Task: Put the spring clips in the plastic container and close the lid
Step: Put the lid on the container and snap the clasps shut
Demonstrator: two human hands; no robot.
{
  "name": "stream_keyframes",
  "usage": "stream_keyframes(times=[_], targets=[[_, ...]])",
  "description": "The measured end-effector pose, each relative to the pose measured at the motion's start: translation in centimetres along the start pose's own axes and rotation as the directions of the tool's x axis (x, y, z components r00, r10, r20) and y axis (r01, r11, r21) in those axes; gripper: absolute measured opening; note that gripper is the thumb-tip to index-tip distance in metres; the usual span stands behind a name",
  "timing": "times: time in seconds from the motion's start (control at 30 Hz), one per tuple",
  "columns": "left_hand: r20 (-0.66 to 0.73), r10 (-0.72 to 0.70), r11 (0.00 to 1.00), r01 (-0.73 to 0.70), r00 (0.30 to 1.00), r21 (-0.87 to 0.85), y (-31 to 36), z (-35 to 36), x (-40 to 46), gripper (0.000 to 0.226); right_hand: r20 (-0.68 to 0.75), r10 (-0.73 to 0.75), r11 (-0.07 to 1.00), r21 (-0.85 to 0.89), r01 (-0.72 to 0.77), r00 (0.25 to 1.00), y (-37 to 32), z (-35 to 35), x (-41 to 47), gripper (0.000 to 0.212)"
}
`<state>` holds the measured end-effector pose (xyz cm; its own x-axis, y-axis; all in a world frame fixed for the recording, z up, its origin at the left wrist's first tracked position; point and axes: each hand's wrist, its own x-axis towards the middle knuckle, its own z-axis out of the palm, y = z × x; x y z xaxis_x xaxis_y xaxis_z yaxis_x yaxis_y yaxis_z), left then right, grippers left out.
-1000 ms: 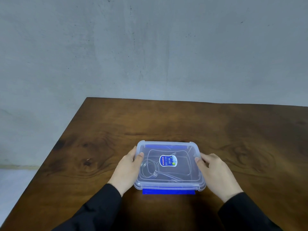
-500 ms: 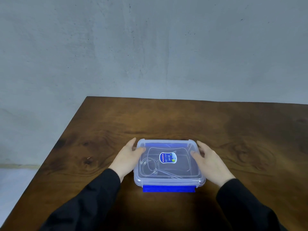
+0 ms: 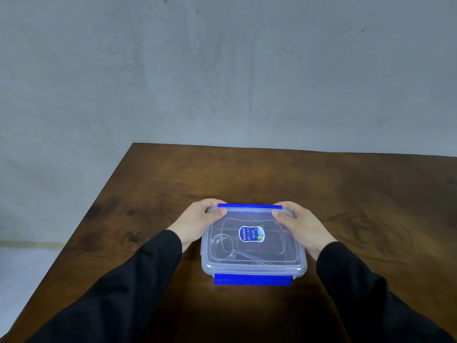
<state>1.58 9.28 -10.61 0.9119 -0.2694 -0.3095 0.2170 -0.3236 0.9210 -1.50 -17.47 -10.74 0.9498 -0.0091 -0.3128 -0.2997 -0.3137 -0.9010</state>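
A clear plastic container [image 3: 253, 264] sits on the wooden table with its lid [image 3: 254, 248] on top; a blue and white sticker marks the lid. Metal spring clips [image 3: 227, 246] show faintly through the lid, inside on the left. My left hand [image 3: 197, 222] grips the far left corner, thumb on the lid. My right hand [image 3: 300, 225] grips the far right corner the same way. Between my hands the far blue latch [image 3: 249, 206] lies along the far edge. The near blue latch [image 3: 252, 279] sticks out flat at the front.
The dark wooden table [image 3: 148, 194] ends in a left edge running diagonally, with pale floor [image 3: 22, 268] beyond it. A grey concrete wall [image 3: 222, 70] stands right behind the table's far edge.
Both hands slid from the container's sides to its far corners. The far blue latch now shows along the far edge between my thumbs.
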Motion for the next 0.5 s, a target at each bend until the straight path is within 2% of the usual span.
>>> stream_keyframes(times=[0.1, 0.33, 0.43, 0.5], targets=[[-0.030, 0.019, 0.999, -0.018, 0.999, 0.032, -0.2, 0.1, 0.1, 0.024, -0.007, -0.016, 0.998, -0.053, 0.016, 1.000, -0.1, -0.1, 0.2, 0.021], [-0.055, 0.050, 0.997, -0.047, 0.997, 0.063, -0.3, 0.3, 0.0, 0.026, -0.017, -0.057, 0.991, -0.124, 0.054, 0.998, -0.1, 0.1, 0.2, 0.024], [-0.131, 0.162, 0.952, -0.120, 0.978, 0.281, -0.7, 0.4, 0.0, 0.036, -0.120, -0.304, 0.909, -0.333, 0.250, 0.945, 0.6, 0.0, -0.9, 0.034], [-0.211, 0.329, 0.884, -0.222, 0.921, 0.410, -1.2, 0.5, -1.5, 0.039, -0.105, -0.480, 0.828, -0.383, 0.410, 0.871, 1.5, -0.2, -3.1, 0.032]])
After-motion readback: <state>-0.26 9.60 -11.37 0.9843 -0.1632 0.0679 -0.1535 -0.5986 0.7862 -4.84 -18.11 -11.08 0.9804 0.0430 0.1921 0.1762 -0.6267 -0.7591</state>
